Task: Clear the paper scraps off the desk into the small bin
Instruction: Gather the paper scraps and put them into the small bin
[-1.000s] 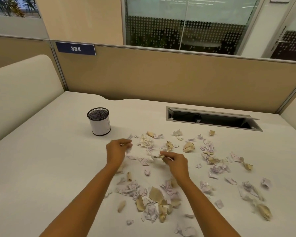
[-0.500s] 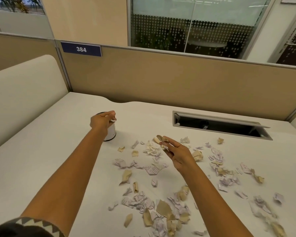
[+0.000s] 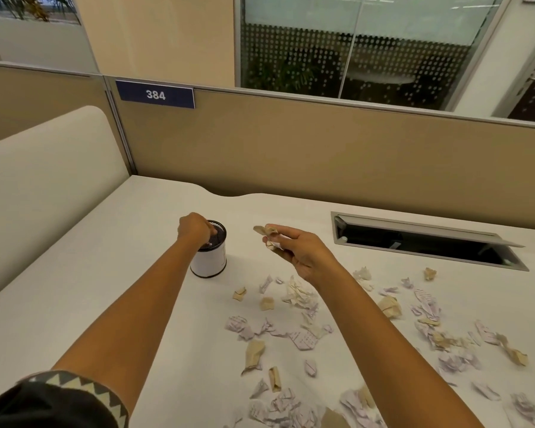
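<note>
Fingers of the left hand [image 3: 193,227] bunch together over the mouth of the small mesh bin [image 3: 210,255]; whether they pinch anything I cannot tell. At the bin's three o'clock, the right hand [image 3: 297,247] clamps crumpled scraps [image 3: 267,233]. Loose paper scraps [image 3: 303,335] litter the desk [image 3: 74,273] from four to six o'clock.

Left hand [image 3: 195,227] now over the bin [image 3: 209,254]; right hand [image 3: 297,247], with scraps [image 3: 267,233], lifted nearer.
</note>
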Tool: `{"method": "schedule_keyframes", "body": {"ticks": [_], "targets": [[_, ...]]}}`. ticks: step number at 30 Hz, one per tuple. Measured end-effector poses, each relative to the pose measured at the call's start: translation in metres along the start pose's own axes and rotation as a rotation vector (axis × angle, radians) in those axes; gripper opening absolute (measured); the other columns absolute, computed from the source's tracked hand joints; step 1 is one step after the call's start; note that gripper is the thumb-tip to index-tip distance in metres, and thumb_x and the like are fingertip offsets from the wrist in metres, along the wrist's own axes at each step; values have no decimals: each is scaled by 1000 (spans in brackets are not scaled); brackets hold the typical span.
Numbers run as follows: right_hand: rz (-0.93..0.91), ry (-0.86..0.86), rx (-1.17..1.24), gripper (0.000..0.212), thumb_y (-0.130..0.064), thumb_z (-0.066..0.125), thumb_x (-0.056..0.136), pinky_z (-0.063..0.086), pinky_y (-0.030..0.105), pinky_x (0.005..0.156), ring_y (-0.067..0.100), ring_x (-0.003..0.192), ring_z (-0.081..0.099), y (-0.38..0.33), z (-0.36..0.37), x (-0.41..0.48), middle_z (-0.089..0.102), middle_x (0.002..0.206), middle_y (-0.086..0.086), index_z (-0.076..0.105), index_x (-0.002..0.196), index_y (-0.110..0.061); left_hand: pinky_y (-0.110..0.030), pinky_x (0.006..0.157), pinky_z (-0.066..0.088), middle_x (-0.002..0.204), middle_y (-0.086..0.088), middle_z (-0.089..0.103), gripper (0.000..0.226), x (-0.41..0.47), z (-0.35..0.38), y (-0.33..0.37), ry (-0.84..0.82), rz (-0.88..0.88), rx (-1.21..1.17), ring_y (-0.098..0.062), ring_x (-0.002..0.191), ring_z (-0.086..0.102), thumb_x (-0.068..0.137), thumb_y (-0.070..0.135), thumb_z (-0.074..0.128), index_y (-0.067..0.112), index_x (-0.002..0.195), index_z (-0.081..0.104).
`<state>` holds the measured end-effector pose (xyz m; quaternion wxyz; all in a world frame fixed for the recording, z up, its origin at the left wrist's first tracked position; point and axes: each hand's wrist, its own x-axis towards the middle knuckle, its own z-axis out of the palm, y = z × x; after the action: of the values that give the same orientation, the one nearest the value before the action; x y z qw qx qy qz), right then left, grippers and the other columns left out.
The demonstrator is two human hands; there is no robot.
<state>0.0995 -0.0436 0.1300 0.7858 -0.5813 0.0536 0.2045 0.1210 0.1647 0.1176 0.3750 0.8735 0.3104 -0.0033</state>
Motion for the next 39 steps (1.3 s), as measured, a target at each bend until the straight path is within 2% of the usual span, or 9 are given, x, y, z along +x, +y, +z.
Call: {"method": "schedule_keyframes", "body": {"ticks": [5,8,13,17,21,25,28,34,39], "targets": [[-22,-26,-210,28,10,55,87,52,26,83,24,93,61,-5,38,26,64,118,21,63,113,6,-31,92,45,127,-19,55,47,5,4,2,-60,54,180,-32,115,54,87,31,62,2,124,56],[-72,-38,-382,28,9,57,85,51,27,83,24,91,59,-4,58,41,64,117,23,64,113,6,-29,84,44,125,-17,57,39,7,-1,0,-40,104,180,-31,112,54,89,27,60,2,120,60],[-292,2,-842,26,8,59,82,54,32,87,27,92,64,6,96,65,70,107,17,71,103,0,-27,74,41,117,-17,64,25,7,-17,-4,190,202,-1,-32,101,61,93,12,51,4,110,67],[-367,-49,-1302,27,4,50,85,47,31,74,32,92,62,24,129,77,67,107,18,70,102,-2,-32,82,47,117,-17,64,27,5,-27,-8,269,275,-27,-32,102,62,94,14,50,5,114,65],[-341,-131,-1565,21,-10,50,94,49,34,85,33,101,62,42,148,83,63,112,18,60,110,-1,-34,91,47,119,-15,64,28,7,-31,-12,299,303,-58,-30,107,61,94,17,50,6,116,64],[-254,-164,-1639,23,-13,51,95,49,34,88,30,103,62,44,152,85,62,115,16,58,114,-3,-35,93,47,119,-14,65,28,6,-32,-15,311,344,-91,-29,106,62,94,17,51,5,116,64],[-314,-129,-1651,24,-11,53,92,48,31,83,31,102,61,35,148,80,60,114,16,60,113,-4,-34,91,49,116,-13,67,27,3,-33,-17,328,361,-123,-28,103,63,94,16,49,6,114,66],[-494,128,-1232,29,2,49,88,52,36,88,27,97,64,8,111,58,69,107,10,72,100,-10,-28,76,48,111,-12,68,25,-15,-25,-18,383,390,-119,-26,96,65,95,16,48,10,111,67],[-502,266,-1155,22,-7,51,93,52,31,87,23,98,64,11,49,38,68,111,8,69,106,-11,-32,83,50,110,-8,69,24,-38,-1,-19,332,416,-125,-24,99,64,95,17,48,13,108,68]]}}
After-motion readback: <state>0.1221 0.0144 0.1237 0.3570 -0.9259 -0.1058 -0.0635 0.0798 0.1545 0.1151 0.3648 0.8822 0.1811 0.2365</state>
